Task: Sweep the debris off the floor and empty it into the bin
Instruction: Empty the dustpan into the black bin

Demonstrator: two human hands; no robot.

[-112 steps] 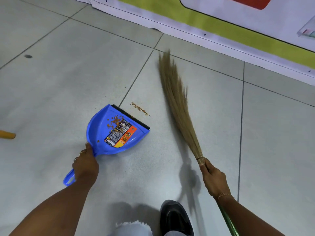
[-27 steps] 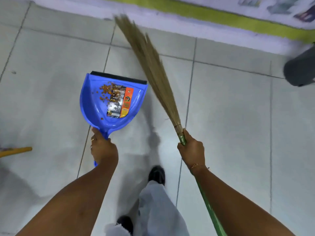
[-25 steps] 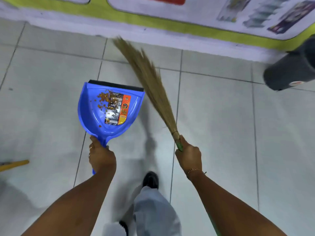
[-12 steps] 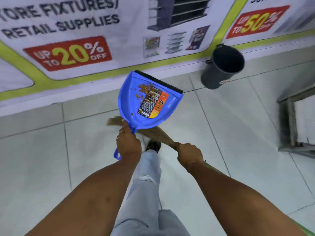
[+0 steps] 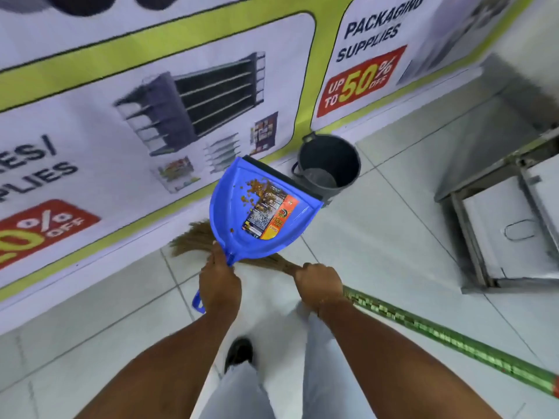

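The dustpan (image 5: 236, 219) is smooth, glossy blue plastic, with a matt black rubbery lip (image 5: 281, 176) and a shiny printed label (image 5: 270, 213) stuck inside. The debris (image 5: 254, 189) on it looks dry, brown and crumbly. The broom (image 5: 193, 240) has coarse, straw-like bristles. Its handle (image 5: 438, 331), running toward 4 o'clock, is wrapped in shiny green patterned film. At 1 o'clock from the dustpan, the bin (image 5: 329, 164) is dull dark-grey plastic. The floor tiles (image 5: 393, 237) are pale, smooth and faintly sheened. At 3 o'clock stands a frame (image 5: 467, 237) of dull grey metal.

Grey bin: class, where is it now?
In the head view the grey bin stands on the floor against the banner, right of centre, just beyond the blue dustpan.
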